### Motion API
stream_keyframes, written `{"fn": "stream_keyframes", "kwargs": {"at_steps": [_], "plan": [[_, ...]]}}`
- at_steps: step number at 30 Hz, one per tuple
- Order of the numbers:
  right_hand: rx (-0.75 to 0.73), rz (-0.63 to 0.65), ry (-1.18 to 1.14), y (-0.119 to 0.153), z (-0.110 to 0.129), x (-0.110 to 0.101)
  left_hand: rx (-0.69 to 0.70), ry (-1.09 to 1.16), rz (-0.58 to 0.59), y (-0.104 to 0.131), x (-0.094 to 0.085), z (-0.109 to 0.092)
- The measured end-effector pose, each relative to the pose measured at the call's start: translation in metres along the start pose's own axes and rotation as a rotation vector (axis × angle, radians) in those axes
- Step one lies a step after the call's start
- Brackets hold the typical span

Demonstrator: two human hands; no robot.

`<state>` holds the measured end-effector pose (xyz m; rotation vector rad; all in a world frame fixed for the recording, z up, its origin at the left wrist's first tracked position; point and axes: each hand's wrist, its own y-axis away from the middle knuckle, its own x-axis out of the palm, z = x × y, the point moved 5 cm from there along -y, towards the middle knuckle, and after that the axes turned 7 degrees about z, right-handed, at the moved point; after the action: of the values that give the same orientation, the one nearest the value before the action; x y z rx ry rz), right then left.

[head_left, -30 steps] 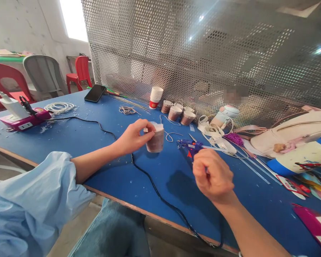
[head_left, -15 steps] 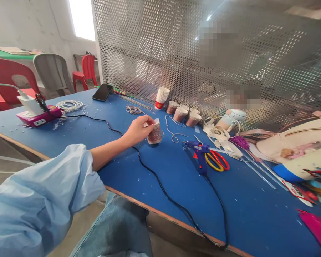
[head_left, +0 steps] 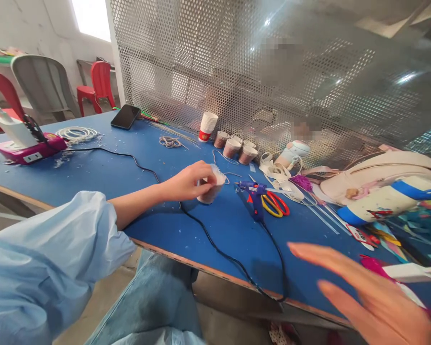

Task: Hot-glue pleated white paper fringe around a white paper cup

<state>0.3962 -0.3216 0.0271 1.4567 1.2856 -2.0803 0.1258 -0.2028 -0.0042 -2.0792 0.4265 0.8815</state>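
Note:
My left hand [head_left: 196,181] is closed on the rim of a paper cup [head_left: 212,191] whose side is wrapped in brownish cord; a white frayed edge sticks up at its top. The cup tilts slightly, just over the blue table [head_left: 147,268]; whether its base touches the top I cannot tell. My right hand [head_left: 373,292], blurred by motion, hovers at the lower right with fingers apart and nothing in them. Between the hands lies a blue glue gun [head_left: 255,196], its black cord running to the table's front edge. Yellow-and-red-handled scissors [head_left: 278,205] lie beside it.
Several cord-wrapped cups [head_left: 232,147] and a stack of paper cups [head_left: 208,125] stand near a perforated metal screen [head_left: 158,62]. A phone [head_left: 125,117] and a power strip [head_left: 30,152] are at left. A bottle [head_left: 380,199] and a beige bag [head_left: 377,175] sit at right.
My right hand has come into view at the lower right. The cup in my left hand now leans toward me, its top edge showing more. The camera view has turned right.

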Motion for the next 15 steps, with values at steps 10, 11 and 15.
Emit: {"fn": "stream_keyframes", "kwargs": {"at_steps": [10,11,15], "plan": [[-0.297,-0.054,-0.065,-0.130,-0.017,0.095,0.316,-0.279,0.006,0.007,0.009,-0.013],[-0.314,-0.082,-0.053,-0.126,-0.018,0.097,0.336,-0.286,-0.016,0.008,0.009,-0.014],[-0.352,-0.172,-0.014,-0.112,-0.018,0.100,0.365,-0.332,-0.087,0.011,0.006,-0.018]]}}
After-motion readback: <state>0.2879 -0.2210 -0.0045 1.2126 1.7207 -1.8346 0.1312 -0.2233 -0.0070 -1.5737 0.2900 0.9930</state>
